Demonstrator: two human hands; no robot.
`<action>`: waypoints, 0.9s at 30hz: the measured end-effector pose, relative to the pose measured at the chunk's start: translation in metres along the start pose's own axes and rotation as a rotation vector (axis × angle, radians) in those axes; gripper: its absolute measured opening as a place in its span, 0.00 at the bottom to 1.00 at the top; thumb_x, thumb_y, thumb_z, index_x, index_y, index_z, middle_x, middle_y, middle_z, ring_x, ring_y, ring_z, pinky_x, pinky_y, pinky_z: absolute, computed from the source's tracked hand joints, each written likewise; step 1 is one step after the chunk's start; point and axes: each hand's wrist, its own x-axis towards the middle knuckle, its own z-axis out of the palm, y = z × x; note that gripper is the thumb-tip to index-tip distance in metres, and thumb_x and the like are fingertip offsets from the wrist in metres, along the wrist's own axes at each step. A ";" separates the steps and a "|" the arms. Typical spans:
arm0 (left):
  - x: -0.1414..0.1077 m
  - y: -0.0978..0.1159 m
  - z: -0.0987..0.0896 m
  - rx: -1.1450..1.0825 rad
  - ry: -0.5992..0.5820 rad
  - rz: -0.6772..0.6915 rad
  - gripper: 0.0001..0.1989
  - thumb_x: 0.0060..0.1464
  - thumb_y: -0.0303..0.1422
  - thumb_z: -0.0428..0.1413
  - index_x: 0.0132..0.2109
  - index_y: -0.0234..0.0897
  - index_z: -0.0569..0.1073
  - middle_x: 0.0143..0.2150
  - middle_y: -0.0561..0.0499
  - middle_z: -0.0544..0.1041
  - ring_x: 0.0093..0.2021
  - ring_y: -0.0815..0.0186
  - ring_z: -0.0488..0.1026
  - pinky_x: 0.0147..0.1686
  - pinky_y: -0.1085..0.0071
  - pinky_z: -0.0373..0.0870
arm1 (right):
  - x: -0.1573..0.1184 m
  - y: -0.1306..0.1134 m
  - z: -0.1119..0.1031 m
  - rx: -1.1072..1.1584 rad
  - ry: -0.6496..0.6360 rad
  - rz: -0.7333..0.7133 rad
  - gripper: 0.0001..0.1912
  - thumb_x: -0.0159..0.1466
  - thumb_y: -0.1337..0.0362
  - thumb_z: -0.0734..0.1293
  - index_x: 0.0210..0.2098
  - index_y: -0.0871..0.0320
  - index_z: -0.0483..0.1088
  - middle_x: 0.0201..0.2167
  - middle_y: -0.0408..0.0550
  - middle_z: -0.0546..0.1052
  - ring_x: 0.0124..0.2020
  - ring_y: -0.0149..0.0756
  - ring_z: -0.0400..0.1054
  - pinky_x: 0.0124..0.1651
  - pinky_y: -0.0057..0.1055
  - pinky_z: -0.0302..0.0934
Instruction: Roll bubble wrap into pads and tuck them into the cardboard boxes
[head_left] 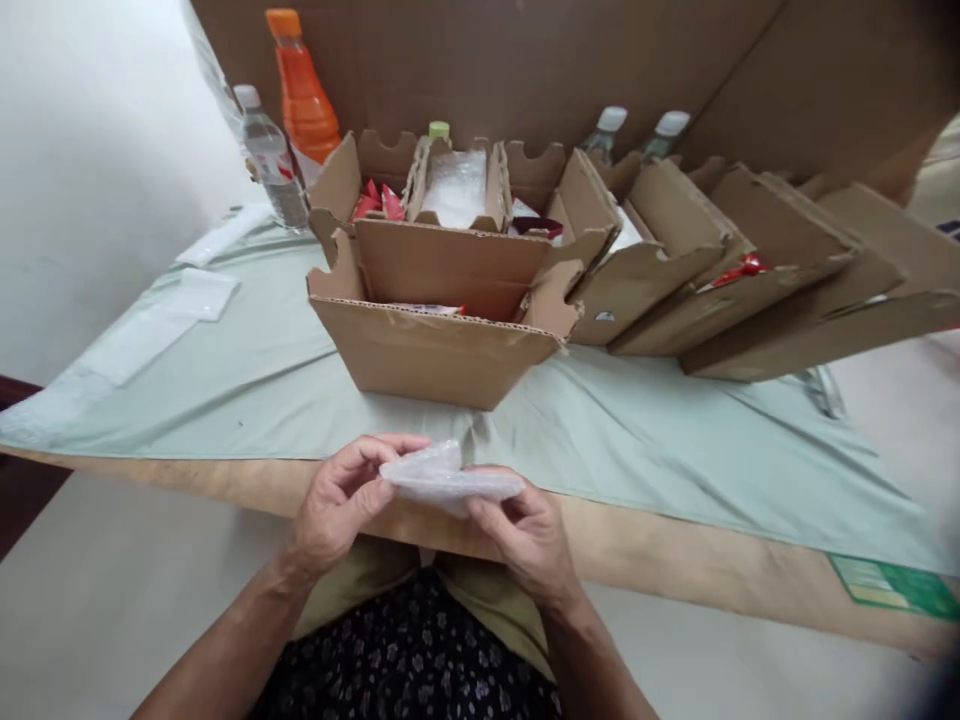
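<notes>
Between my two hands is a small folded piece of clear plastic wrap, perhaps bubble wrap (pixel 442 480), held just above the table's front edge. My left hand (pixel 341 500) pinches its left end between thumb and fingers. At the right end, my right hand (pixel 525 530) grips it with the thumb in front and the fingers behind. Straight ahead of the hands stands an open cardboard box (pixel 442 355), with part of a packet (pixel 427 309) showing inside; the rest of its contents is hidden.
Behind stand several more open cardboard boxes (pixel 660 290), one holding bubble wrap (pixel 456 190), others red packets (pixel 379 200). An orange bottle (pixel 304 100) and a clear bottle (pixel 274 165) stand back left. Flat plastic wrap strips (pixel 142 335) lie on the green cloth (pixel 262 360).
</notes>
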 end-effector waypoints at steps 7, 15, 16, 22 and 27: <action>-0.002 -0.003 -0.013 0.634 0.202 0.269 0.14 0.59 0.25 0.53 0.49 0.44 0.76 0.63 0.45 0.77 0.67 0.52 0.71 0.67 0.45 0.67 | -0.002 -0.011 -0.026 -0.590 -0.005 -0.410 0.23 0.64 0.76 0.63 0.52 0.49 0.77 0.58 0.50 0.80 0.65 0.51 0.70 0.61 0.58 0.68; -0.004 -0.015 -0.013 0.687 0.219 0.152 0.21 0.60 0.40 0.61 0.58 0.39 0.74 0.60 0.42 0.78 0.62 0.50 0.75 0.63 0.49 0.72 | -0.034 0.014 -0.053 -0.681 -0.031 -0.268 0.16 0.69 0.70 0.66 0.54 0.54 0.75 0.55 0.52 0.81 0.60 0.46 0.74 0.59 0.51 0.71; 0.002 -0.016 -0.010 0.722 0.215 0.146 0.25 0.58 0.42 0.62 0.60 0.38 0.73 0.60 0.41 0.78 0.61 0.50 0.75 0.62 0.49 0.73 | -0.032 0.013 -0.051 -0.673 0.015 -0.272 0.14 0.69 0.70 0.66 0.53 0.53 0.75 0.53 0.51 0.81 0.57 0.45 0.75 0.58 0.49 0.71; 0.037 -0.039 0.009 0.880 0.196 0.071 0.26 0.58 0.39 0.58 0.60 0.32 0.74 0.54 0.37 0.81 0.53 0.47 0.77 0.56 0.47 0.74 | 0.012 0.011 -0.013 -0.839 -0.099 -0.357 0.26 0.65 0.74 0.63 0.61 0.58 0.71 0.63 0.57 0.75 0.66 0.51 0.66 0.60 0.51 0.67; 0.037 -0.051 0.008 0.845 0.183 0.026 0.21 0.58 0.35 0.54 0.56 0.35 0.77 0.38 0.46 0.82 0.39 0.55 0.76 0.48 0.55 0.73 | 0.028 0.026 -0.008 -0.982 -0.239 -0.315 0.21 0.62 0.76 0.63 0.51 0.58 0.76 0.49 0.56 0.80 0.55 0.52 0.70 0.54 0.48 0.65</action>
